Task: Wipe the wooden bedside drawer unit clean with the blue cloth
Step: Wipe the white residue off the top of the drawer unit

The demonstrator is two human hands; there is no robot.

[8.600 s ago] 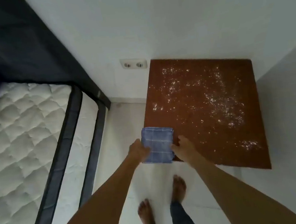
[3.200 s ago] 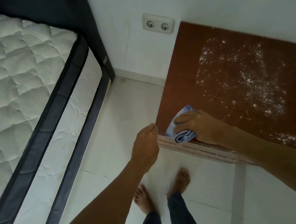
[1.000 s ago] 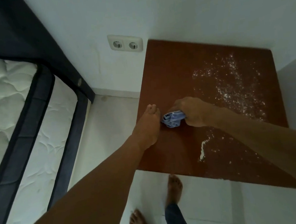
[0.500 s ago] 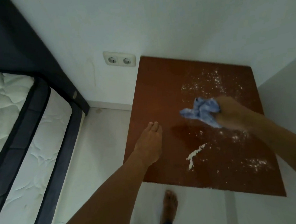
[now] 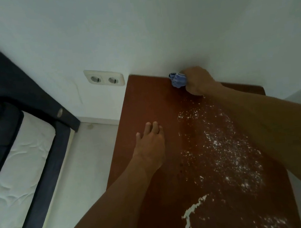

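Wooden drawer unit (image 5: 150, 102) top speckled with white powder (image 5: 221, 143).

- One wooden drawer unit (image 5: 145, 103), seen from above by its brown top.
- One blue cloth (image 5: 178, 79), bunched up.
- Two hands: one left hand (image 5: 149, 147) and one right hand (image 5: 197, 80).
- One wall socket plate (image 5: 104, 79), with two outlets in it.
- One mattress (image 5: 22, 173), white and quilted.
- One scatter of white powder (image 5: 222, 149) plus one thicker white streak (image 5: 191, 211).
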